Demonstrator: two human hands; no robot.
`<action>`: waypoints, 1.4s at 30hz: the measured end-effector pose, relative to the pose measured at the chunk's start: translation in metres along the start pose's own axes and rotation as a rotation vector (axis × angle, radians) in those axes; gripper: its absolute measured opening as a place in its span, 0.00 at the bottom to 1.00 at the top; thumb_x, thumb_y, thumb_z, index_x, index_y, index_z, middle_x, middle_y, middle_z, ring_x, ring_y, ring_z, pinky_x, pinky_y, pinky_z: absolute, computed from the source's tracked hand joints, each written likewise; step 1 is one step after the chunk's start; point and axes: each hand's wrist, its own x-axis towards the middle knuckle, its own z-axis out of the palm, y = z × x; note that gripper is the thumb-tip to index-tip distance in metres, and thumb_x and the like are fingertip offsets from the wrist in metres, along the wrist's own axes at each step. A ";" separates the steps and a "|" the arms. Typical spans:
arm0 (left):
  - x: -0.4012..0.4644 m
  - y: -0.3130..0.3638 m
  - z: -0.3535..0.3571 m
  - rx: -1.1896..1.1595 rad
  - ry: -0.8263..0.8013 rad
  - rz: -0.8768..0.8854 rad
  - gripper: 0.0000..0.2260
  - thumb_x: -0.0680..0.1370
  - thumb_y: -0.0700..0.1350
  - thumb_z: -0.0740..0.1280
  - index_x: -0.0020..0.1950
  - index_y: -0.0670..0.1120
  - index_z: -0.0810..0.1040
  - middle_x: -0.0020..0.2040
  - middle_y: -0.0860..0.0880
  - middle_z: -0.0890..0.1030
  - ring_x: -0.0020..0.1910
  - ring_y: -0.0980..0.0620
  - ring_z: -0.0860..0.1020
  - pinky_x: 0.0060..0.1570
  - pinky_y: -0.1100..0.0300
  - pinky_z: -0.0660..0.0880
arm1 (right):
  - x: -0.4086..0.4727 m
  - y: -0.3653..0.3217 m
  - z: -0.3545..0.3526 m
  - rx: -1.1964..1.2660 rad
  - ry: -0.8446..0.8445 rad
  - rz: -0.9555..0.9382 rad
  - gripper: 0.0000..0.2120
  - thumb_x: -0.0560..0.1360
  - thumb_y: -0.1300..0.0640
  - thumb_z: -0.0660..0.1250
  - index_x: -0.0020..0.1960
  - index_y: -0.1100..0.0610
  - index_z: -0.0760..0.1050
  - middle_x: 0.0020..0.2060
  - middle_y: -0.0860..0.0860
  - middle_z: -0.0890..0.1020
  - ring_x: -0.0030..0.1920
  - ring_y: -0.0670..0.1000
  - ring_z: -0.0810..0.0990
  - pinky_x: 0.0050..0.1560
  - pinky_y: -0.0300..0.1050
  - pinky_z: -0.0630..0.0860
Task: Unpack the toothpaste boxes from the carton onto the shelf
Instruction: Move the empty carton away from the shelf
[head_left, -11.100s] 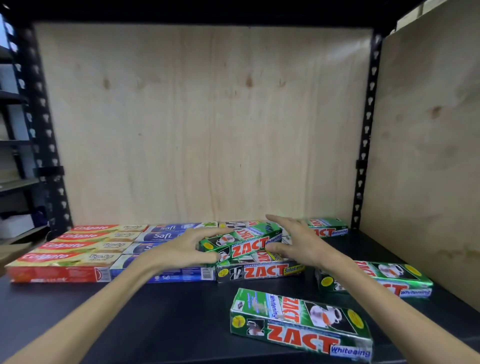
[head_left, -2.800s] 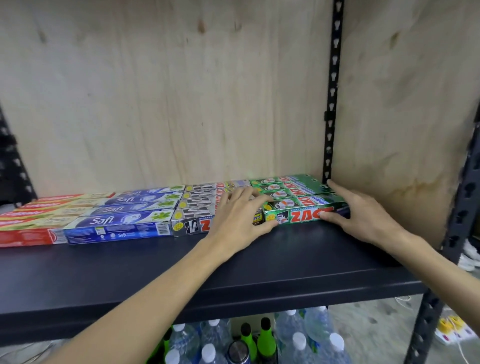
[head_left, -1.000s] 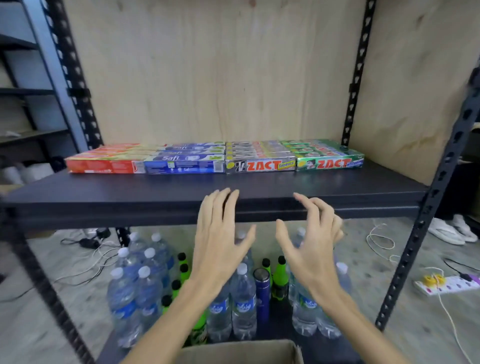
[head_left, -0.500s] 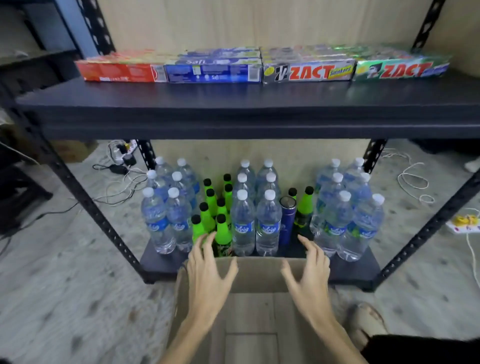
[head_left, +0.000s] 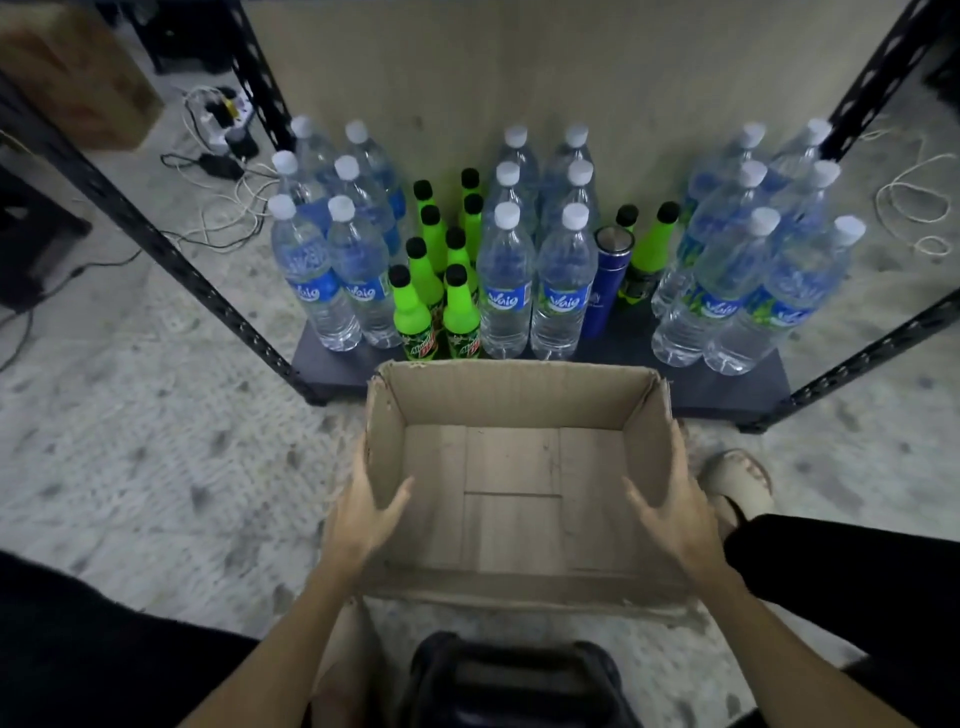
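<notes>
1. The carton (head_left: 514, 415) sits on the floor (head_left: 156, 467), just before the bottom shelf (head_left: 332, 366).
2. Bottles (head_left: 506, 280) stand in rows on that shelf, behind the carton.
3. The left hand (head_left: 363, 512) is at the carton's left wall, the right hand (head_left: 675, 512) at its right wall.
4. A shoe (head_left: 740, 480) lies right of the carton.
5. Cables (head_left: 223, 156) lie on the floor, left of the shelf.

Plain brown carton (head_left: 511, 400), neon-green bottles (head_left: 410, 306) with black caps, blue-labelled clear bottles (head_left: 506, 280), speckled grey floor (head_left: 130, 457)
</notes>
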 end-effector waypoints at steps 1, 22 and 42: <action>0.001 -0.005 -0.001 -0.023 -0.032 0.030 0.42 0.76 0.65 0.65 0.81 0.61 0.42 0.82 0.52 0.58 0.78 0.46 0.63 0.73 0.43 0.67 | 0.000 0.002 -0.002 -0.001 -0.013 -0.002 0.47 0.76 0.44 0.71 0.80 0.36 0.39 0.70 0.57 0.75 0.66 0.63 0.77 0.59 0.56 0.76; 0.009 -0.029 -0.025 -0.302 -0.129 0.136 0.30 0.85 0.42 0.59 0.83 0.51 0.49 0.82 0.58 0.52 0.78 0.69 0.51 0.79 0.62 0.52 | 0.008 -0.015 -0.010 -0.036 -0.185 -0.131 0.43 0.81 0.53 0.65 0.75 0.26 0.37 0.67 0.49 0.79 0.58 0.63 0.82 0.58 0.54 0.75; -0.091 -0.147 -0.167 -0.280 0.236 -0.028 0.34 0.83 0.45 0.63 0.83 0.50 0.47 0.82 0.60 0.50 0.80 0.64 0.50 0.79 0.58 0.52 | -0.004 -0.176 0.105 0.005 -0.415 -0.590 0.47 0.79 0.55 0.68 0.77 0.31 0.36 0.70 0.64 0.73 0.59 0.68 0.80 0.55 0.61 0.78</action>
